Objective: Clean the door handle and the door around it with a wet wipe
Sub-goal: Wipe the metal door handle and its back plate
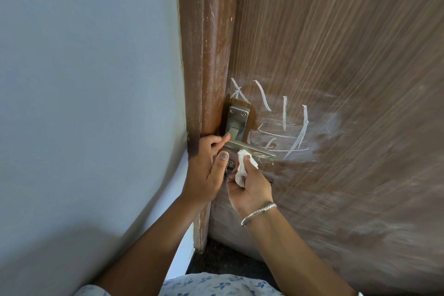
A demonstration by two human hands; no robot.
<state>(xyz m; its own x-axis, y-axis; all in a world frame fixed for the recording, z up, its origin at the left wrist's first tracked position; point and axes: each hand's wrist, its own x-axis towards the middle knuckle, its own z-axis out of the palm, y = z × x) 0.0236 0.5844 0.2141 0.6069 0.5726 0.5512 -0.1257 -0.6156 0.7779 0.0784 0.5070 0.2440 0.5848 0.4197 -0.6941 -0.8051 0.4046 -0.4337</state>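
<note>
A brushed-metal door handle (249, 149) with its screwed backplate (236, 120) sits on a brown wood-grain door (348, 55). White chalk scribbles (288, 127) and smears cover the door to the right of the handle. My right hand (249, 187), wearing a silver bracelet, is shut on a crumpled white wet wipe (242, 166) pressed against the lever's underside. My left hand (206, 168) grips the base of the lever by the backplate, thumb pointing up. The lock below the handle is mostly hidden by my hands.
A reddish-brown door frame (206, 55) runs vertically just left of the handle, with a pale blue wall (91, 79) beyond it. Dark floor (223, 262) shows at the door's bottom. My floral garment is at the lower edge.
</note>
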